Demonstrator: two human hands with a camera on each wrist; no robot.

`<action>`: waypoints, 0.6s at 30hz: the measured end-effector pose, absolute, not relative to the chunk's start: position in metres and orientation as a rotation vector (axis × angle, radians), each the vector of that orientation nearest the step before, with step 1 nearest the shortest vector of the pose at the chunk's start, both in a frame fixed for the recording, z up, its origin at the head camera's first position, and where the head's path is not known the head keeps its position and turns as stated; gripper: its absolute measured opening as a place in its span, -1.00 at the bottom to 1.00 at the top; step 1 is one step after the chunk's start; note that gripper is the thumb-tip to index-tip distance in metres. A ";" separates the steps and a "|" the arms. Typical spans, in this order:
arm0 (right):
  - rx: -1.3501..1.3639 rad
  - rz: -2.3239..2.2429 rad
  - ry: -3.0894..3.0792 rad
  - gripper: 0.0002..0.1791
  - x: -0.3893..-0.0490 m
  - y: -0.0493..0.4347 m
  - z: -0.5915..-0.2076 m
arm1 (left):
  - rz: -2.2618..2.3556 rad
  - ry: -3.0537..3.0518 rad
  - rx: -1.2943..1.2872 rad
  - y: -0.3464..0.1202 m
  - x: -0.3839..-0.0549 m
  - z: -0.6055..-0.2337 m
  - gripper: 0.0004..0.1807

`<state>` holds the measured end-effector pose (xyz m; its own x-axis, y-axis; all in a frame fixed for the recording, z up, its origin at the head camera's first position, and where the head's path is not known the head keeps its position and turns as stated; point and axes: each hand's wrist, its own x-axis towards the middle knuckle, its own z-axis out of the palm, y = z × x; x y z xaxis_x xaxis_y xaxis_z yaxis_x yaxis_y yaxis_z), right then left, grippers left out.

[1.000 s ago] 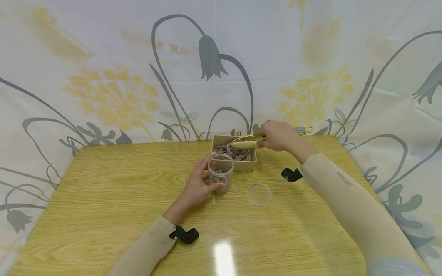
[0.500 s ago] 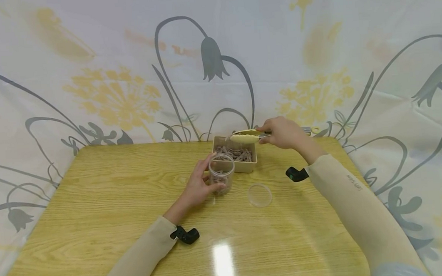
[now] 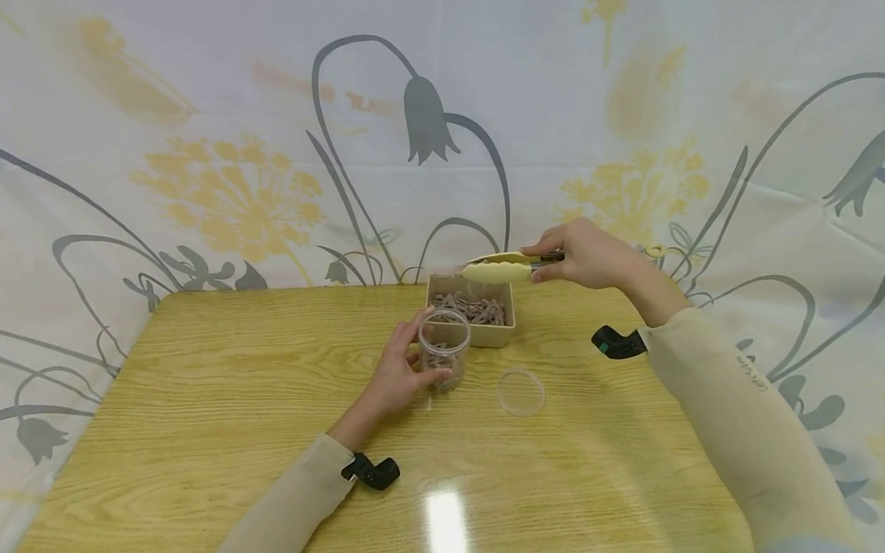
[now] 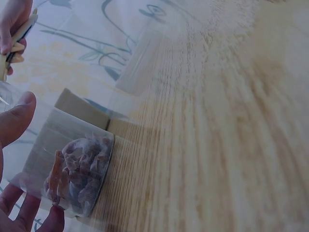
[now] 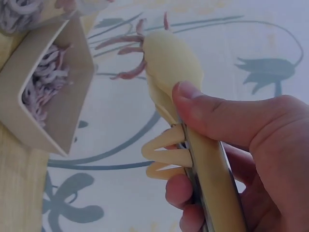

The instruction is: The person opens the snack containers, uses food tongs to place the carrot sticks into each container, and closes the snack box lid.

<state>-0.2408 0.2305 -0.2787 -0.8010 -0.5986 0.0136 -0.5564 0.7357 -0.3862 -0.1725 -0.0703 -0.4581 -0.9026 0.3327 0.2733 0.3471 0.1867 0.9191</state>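
Observation:
My left hand (image 3: 400, 371) grips a clear plastic jar (image 3: 454, 361) that stands open on the table. Brownish dried strips (image 4: 79, 166) lie in the bottom of the jar. In my right hand (image 3: 587, 254) are cream-coloured tongs (image 5: 174, 60), squeezed together and raised above the beige box (image 3: 491, 336). Several thin purplish-brown strips (image 5: 130, 72) stick out from the tips of the tongs in the right wrist view. More strips (image 3: 470, 308) fill the lower part of the box, which sits just behind the jar.
A clear round lid (image 3: 520, 392) lies flat on the wooden table (image 3: 230, 388), to the right of the jar. Behind the table's back edge hangs a white cloth (image 3: 252, 86) printed with flowers. Both forearms wear beige sleeves and black wrist cameras.
My right hand has lifted the tongs out of the box with strips between their tips, moving up and slightly right. The left hand and the jar have stayed in place.

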 end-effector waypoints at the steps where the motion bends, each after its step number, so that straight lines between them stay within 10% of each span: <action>1: -0.957 -0.579 2.816 -0.53 -0.239 0.231 -0.276 | -1.874 -2.413 -0.691 -0.070 -0.172 -0.457 0.06; 18: -1.047 -0.586 2.635 -0.56 -0.221 0.220 -0.251 | -1.838 -2.443 -0.666 -0.072 -0.172 -0.460 0.06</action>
<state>-0.2208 0.2204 -0.2514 -0.7122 -0.6976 -0.0776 -0.5990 0.6617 -0.4509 -0.1725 -0.0724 -0.4599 -0.9094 0.3249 0.2596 0.3395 0.2195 0.9147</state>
